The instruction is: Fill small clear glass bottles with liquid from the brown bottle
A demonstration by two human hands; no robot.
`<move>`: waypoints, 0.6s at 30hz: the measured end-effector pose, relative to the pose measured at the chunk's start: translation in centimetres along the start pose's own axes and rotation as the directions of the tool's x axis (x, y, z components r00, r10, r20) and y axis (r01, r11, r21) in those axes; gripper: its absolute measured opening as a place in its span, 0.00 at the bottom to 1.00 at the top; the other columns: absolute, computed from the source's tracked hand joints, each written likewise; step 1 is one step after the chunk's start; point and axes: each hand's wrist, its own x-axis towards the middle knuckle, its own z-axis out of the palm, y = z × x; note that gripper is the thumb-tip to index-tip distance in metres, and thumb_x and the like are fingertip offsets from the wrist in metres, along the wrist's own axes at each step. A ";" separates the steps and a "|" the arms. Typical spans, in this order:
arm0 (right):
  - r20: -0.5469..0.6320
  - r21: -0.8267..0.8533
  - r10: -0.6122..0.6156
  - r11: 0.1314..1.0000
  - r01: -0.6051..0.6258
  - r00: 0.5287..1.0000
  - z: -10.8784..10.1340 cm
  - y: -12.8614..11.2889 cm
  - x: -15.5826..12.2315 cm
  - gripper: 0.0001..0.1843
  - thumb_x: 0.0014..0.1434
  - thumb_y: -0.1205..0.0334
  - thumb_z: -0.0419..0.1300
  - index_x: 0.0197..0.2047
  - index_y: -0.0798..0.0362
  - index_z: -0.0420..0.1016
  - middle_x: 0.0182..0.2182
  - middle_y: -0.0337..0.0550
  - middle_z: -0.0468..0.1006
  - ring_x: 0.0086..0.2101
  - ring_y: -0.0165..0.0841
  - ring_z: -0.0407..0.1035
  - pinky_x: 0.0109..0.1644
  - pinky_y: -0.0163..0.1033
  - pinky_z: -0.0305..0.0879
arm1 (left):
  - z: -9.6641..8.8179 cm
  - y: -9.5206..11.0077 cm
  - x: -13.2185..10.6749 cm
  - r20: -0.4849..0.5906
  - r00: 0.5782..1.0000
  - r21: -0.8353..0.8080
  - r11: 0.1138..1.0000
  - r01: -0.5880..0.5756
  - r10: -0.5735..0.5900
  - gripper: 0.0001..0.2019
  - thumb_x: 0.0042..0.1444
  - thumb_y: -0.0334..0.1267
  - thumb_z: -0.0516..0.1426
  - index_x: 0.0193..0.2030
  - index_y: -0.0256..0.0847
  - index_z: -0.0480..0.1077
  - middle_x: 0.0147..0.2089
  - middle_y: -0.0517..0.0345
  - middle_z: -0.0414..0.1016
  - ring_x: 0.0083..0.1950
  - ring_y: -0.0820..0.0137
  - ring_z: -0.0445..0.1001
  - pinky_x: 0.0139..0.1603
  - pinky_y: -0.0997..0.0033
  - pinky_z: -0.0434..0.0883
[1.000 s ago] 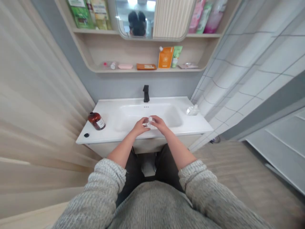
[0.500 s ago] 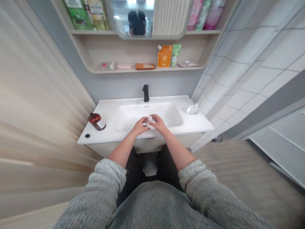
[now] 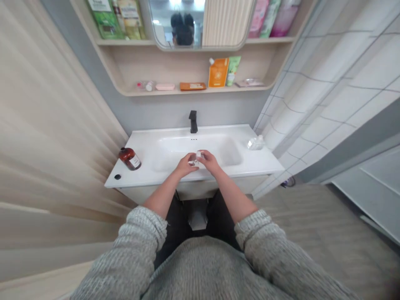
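My left hand (image 3: 186, 165) and my right hand (image 3: 209, 161) meet over the front of the white sink (image 3: 170, 146). Between them is a small clear bottle (image 3: 195, 161), with the left fingers curled around its side. The right fingers pinch a whitish cap (image 3: 198, 154) at its top; whether the cap is on or off the bottle is too small to tell. To the left on the counter an amber bottle (image 3: 130, 158) with a white label lies tilted in view, and a small black cap (image 3: 117, 177) lies near the counter's left corner.
A black faucet (image 3: 193, 121) rises behind the basin. Clear bottles (image 3: 255, 143) stand at the counter's right end. Above, a shelf (image 3: 193, 92) holds an orange pouch (image 3: 218, 73), a green tube (image 3: 233, 71) and several small items under a mirror (image 3: 187, 25).
The right fingers have shifted slightly on the small clear bottle's cap, and the cap is turned a little. The whole view has moved slightly; both hands remain together over the sink.
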 end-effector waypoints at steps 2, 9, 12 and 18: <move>0.035 0.002 -0.022 1.000 0.022 0.999 0.0 0.1 0.0 0.32 0.53 0.33 0.77 0.51 0.46 0.82 0.52 0.47 0.84 0.52 0.47 0.77 0.65 0.55 0.73 | 0.1 0.1 -0.1 -0.004 1.000 -0.005 1.000 0.001 -0.001 0.37 0.44 0.28 0.76 0.63 0.41 0.74 0.63 0.44 0.82 0.62 0.56 0.83 0.58 0.56 0.85; -0.022 -0.020 0.008 1.000 -0.009 1.000 -0.1 -0.2 -0.1 0.28 0.54 0.35 0.76 0.47 0.46 0.82 0.45 0.45 0.84 0.47 0.45 0.77 0.63 0.55 0.74 | 0.1 -0.2 -0.1 -0.016 1.000 0.006 1.000 -0.012 0.012 0.36 0.44 0.28 0.75 0.62 0.41 0.75 0.60 0.45 0.83 0.59 0.56 0.84 0.57 0.55 0.85; 0.029 0.001 -0.017 1.000 0.017 0.999 -0.1 -0.3 -0.1 0.28 0.55 0.34 0.76 0.50 0.45 0.84 0.50 0.47 0.85 0.52 0.47 0.78 0.64 0.55 0.73 | 0.1 -0.2 -0.1 -0.025 1.000 0.000 1.000 -0.009 0.009 0.37 0.44 0.28 0.75 0.62 0.41 0.75 0.61 0.45 0.83 0.60 0.56 0.84 0.57 0.55 0.85; -0.027 -0.009 0.017 1.000 -0.018 0.999 0.0 -0.1 0.1 0.29 0.51 0.35 0.78 0.46 0.46 0.80 0.44 0.44 0.84 0.47 0.45 0.78 0.62 0.55 0.75 | 0.1 0.0 0.0 -0.022 1.000 -0.015 1.000 0.001 -0.001 0.38 0.43 0.28 0.76 0.63 0.42 0.74 0.63 0.44 0.82 0.62 0.55 0.83 0.56 0.57 0.85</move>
